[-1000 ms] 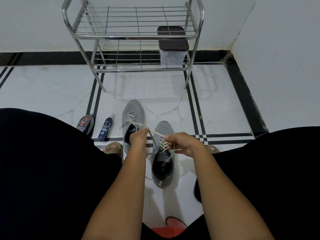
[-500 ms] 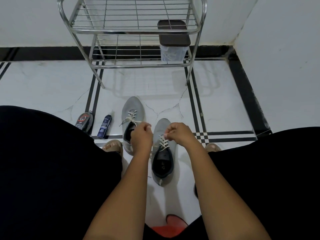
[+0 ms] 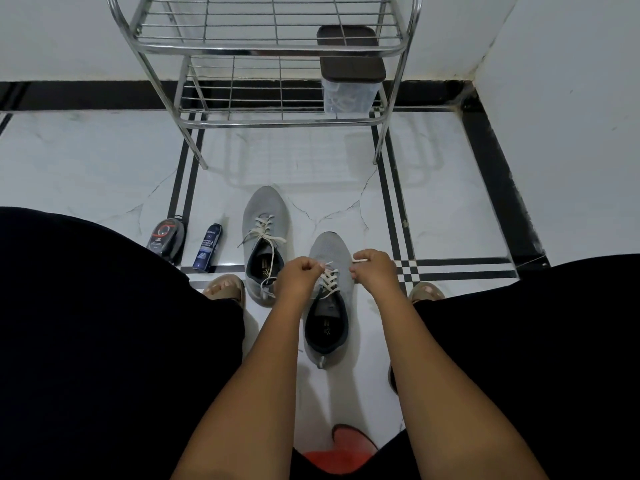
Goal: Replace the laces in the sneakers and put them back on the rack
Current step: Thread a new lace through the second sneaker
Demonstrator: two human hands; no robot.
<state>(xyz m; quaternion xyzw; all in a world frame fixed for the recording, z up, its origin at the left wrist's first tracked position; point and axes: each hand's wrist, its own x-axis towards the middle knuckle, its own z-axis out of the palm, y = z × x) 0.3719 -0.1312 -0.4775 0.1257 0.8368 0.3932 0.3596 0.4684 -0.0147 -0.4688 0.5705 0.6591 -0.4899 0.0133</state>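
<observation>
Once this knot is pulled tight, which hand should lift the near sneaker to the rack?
Probably the right hand: it is on the sneaker's outer side. The left hand sits between it and the other sneaker. Both now pinch lace ends.

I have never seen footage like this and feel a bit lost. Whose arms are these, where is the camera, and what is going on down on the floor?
There is no machine here: a person wears a camera on the head, looking down past dark-clothed knees at their own arms. On the white tiled floor stand two grey sneakers. The left hand and right hand each pinch an end of the pale lace of the nearer sneaker with curled fingers. The other sneaker already has its lace in. Left of it lie two shoe-care bottles. Behind stands the metal rack, with a lidded clear box on its lower shelf.
</observation>
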